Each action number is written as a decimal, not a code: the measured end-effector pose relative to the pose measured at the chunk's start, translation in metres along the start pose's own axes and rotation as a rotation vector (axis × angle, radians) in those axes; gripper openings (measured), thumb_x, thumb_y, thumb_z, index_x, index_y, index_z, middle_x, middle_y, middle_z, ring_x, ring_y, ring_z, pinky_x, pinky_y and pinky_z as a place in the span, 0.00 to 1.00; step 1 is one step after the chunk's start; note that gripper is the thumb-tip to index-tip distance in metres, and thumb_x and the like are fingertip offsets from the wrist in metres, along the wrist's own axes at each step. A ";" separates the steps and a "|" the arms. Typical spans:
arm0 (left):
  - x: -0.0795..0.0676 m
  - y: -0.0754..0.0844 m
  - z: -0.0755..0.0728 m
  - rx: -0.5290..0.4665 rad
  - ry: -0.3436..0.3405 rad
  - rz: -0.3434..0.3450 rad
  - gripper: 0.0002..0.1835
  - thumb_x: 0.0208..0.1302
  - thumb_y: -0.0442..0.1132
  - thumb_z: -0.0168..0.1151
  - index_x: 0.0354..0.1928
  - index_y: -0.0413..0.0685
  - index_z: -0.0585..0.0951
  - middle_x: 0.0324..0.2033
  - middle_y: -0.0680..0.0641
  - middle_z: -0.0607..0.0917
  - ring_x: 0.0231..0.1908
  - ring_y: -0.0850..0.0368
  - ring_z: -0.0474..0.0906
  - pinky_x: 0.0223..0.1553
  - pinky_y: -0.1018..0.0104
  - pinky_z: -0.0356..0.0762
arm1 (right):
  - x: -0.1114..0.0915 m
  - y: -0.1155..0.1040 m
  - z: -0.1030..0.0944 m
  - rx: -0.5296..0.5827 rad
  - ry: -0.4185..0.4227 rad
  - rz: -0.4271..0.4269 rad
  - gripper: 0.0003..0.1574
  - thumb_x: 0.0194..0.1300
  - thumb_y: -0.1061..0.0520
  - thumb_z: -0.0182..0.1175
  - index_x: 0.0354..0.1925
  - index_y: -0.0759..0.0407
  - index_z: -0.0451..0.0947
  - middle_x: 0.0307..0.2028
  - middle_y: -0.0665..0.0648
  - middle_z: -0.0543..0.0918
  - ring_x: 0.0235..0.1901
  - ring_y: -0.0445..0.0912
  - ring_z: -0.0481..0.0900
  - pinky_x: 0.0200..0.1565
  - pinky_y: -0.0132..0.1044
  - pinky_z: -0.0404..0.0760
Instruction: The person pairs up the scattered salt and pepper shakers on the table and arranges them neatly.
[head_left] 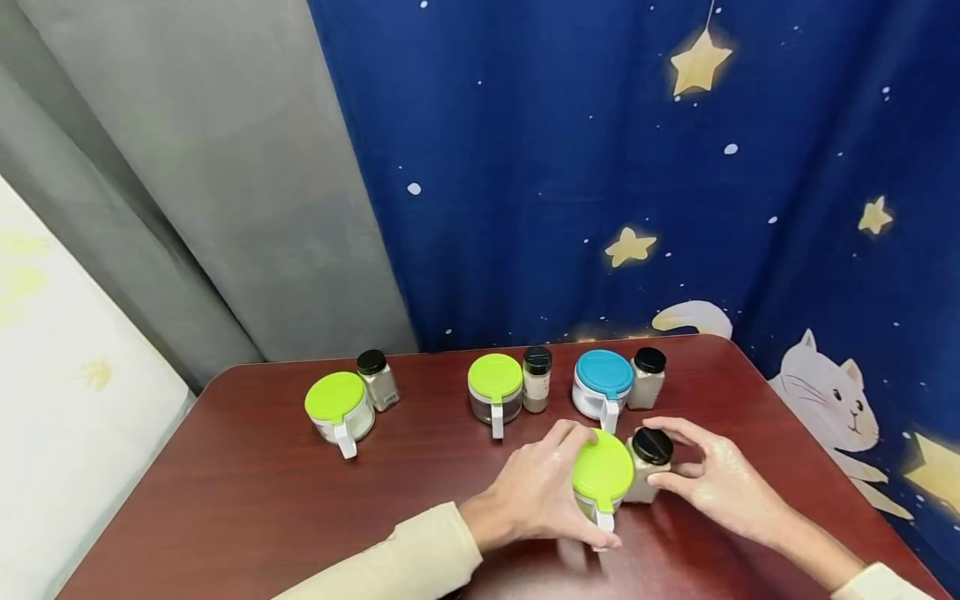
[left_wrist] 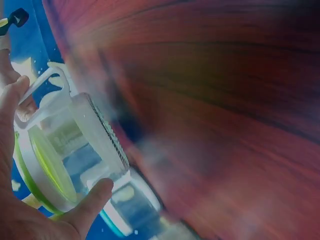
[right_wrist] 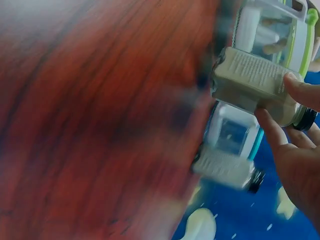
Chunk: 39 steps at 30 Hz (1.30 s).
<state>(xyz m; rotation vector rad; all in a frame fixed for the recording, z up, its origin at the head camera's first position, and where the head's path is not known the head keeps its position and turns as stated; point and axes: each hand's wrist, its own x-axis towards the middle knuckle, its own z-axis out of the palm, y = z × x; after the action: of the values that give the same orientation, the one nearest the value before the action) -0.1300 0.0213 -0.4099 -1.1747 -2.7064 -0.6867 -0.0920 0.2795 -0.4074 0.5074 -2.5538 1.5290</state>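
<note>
In the head view my left hand (head_left: 528,483) spans a clear seasoning jar with a lime-green lid (head_left: 602,467) and a white handle, fingers on the far side and thumb near the handle. My right hand (head_left: 731,487) holds a square spice bottle with a black cap (head_left: 651,447) between thumb and fingers, right beside that jar. Pale contents and printed text show on the spice bottle (right_wrist: 250,82) in the right wrist view. The left wrist view shows the jar (left_wrist: 75,145) from its base side, looking nearly empty. Both stand upright at the table's right-hand part.
Behind them a blue-lidded jar (head_left: 603,373) stands beside another black-capped bottle (head_left: 647,379). Further left a green-lidded jar (head_left: 495,379) pairs with a round shaker (head_left: 536,379). Another green-lidded jar (head_left: 335,398) and bottle (head_left: 378,382) stand at the left of the reddish-brown table (head_left: 247,492).
</note>
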 end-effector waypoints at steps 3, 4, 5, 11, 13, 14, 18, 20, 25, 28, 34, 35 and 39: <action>0.013 0.009 0.012 0.002 -0.035 -0.031 0.53 0.36 0.75 0.77 0.64 0.59 0.70 0.58 0.57 0.71 0.36 0.65 0.77 0.37 0.72 0.77 | -0.003 0.012 -0.012 -0.036 0.032 -0.041 0.39 0.54 0.69 0.76 0.62 0.64 0.73 0.55 0.68 0.80 0.42 0.40 0.85 0.38 0.33 0.84; 0.017 0.011 0.016 0.000 -0.041 -0.039 0.53 0.36 0.75 0.77 0.64 0.59 0.70 0.58 0.57 0.71 0.36 0.64 0.77 0.38 0.71 0.78 | -0.003 0.015 -0.016 -0.037 0.035 -0.049 0.39 0.53 0.69 0.76 0.62 0.65 0.73 0.55 0.68 0.80 0.43 0.39 0.84 0.39 0.33 0.84; 0.021 0.013 0.019 0.003 -0.044 -0.045 0.53 0.36 0.75 0.77 0.64 0.59 0.70 0.58 0.57 0.71 0.36 0.64 0.77 0.38 0.71 0.78 | -0.004 0.018 -0.019 -0.037 0.037 -0.055 0.39 0.53 0.70 0.76 0.62 0.65 0.73 0.55 0.69 0.80 0.44 0.38 0.84 0.39 0.32 0.83; 0.034 0.022 0.034 0.019 -0.043 -0.068 0.54 0.34 0.75 0.78 0.64 0.60 0.70 0.55 0.58 0.71 0.34 0.65 0.76 0.38 0.72 0.77 | -0.006 0.031 -0.030 -0.036 0.052 -0.081 0.39 0.53 0.72 0.75 0.62 0.68 0.73 0.55 0.71 0.78 0.46 0.37 0.83 0.41 0.31 0.83; 0.036 0.024 0.035 0.022 -0.060 -0.075 0.55 0.34 0.75 0.78 0.65 0.60 0.69 0.55 0.58 0.71 0.34 0.65 0.76 0.38 0.72 0.77 | -0.006 0.033 -0.033 -0.050 0.052 -0.082 0.39 0.53 0.72 0.75 0.62 0.67 0.73 0.55 0.70 0.78 0.47 0.36 0.82 0.42 0.30 0.82; 0.037 0.025 0.036 0.022 -0.072 -0.076 0.55 0.35 0.75 0.78 0.65 0.59 0.69 0.55 0.57 0.70 0.34 0.66 0.76 0.38 0.73 0.77 | -0.007 0.034 -0.033 -0.055 0.052 -0.082 0.39 0.53 0.72 0.75 0.62 0.67 0.73 0.55 0.69 0.78 0.47 0.35 0.82 0.42 0.30 0.82; 0.040 0.029 0.036 0.026 -0.110 -0.074 0.56 0.36 0.74 0.78 0.66 0.58 0.68 0.53 0.56 0.69 0.35 0.66 0.75 0.37 0.73 0.76 | -0.009 0.036 -0.036 -0.079 0.055 -0.094 0.39 0.53 0.72 0.75 0.62 0.66 0.73 0.56 0.65 0.78 0.49 0.34 0.80 0.42 0.29 0.82; 0.042 0.031 0.037 0.035 -0.111 -0.078 0.56 0.36 0.74 0.78 0.66 0.57 0.67 0.54 0.55 0.69 0.36 0.66 0.76 0.38 0.73 0.76 | -0.009 0.036 -0.037 -0.075 0.056 -0.102 0.39 0.53 0.72 0.75 0.63 0.67 0.73 0.56 0.62 0.79 0.49 0.34 0.80 0.42 0.29 0.82; 0.045 0.036 0.042 0.071 -0.089 -0.121 0.57 0.34 0.75 0.78 0.66 0.57 0.67 0.55 0.53 0.70 0.39 0.64 0.77 0.39 0.72 0.78 | -0.008 0.039 -0.039 -0.030 0.032 -0.097 0.40 0.55 0.73 0.72 0.65 0.66 0.72 0.58 0.51 0.79 0.50 0.35 0.81 0.44 0.30 0.82; 0.046 0.039 0.043 0.077 -0.090 -0.149 0.58 0.34 0.75 0.78 0.67 0.58 0.67 0.55 0.53 0.70 0.39 0.64 0.78 0.39 0.71 0.79 | -0.008 0.040 -0.041 0.005 0.011 -0.086 0.40 0.56 0.74 0.71 0.66 0.67 0.71 0.58 0.45 0.79 0.52 0.35 0.80 0.45 0.31 0.82; 0.047 0.041 0.045 0.071 -0.116 -0.168 0.58 0.34 0.75 0.78 0.68 0.60 0.66 0.55 0.52 0.69 0.39 0.63 0.77 0.38 0.70 0.79 | -0.010 0.042 -0.042 -0.011 0.004 -0.098 0.40 0.56 0.75 0.71 0.66 0.69 0.70 0.59 0.54 0.80 0.53 0.35 0.80 0.46 0.31 0.81; 0.048 0.041 0.045 0.069 -0.117 -0.167 0.58 0.34 0.75 0.78 0.68 0.60 0.65 0.55 0.52 0.69 0.39 0.63 0.77 0.38 0.70 0.79 | -0.010 0.042 -0.042 -0.026 0.010 -0.100 0.40 0.56 0.75 0.71 0.66 0.68 0.71 0.59 0.56 0.80 0.52 0.35 0.80 0.46 0.31 0.81; 0.051 0.041 0.044 0.060 -0.114 -0.179 0.57 0.35 0.75 0.78 0.67 0.61 0.65 0.55 0.52 0.69 0.41 0.62 0.76 0.37 0.69 0.79 | -0.008 0.041 -0.041 -0.067 0.038 -0.102 0.42 0.54 0.74 0.72 0.66 0.64 0.71 0.59 0.60 0.79 0.53 0.33 0.79 0.46 0.28 0.80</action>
<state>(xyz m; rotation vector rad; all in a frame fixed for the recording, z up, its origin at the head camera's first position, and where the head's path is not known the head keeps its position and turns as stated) -0.1323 0.0995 -0.4201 -0.9966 -2.9318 -0.5714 -0.1015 0.3354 -0.4239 0.5845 -2.4995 1.4003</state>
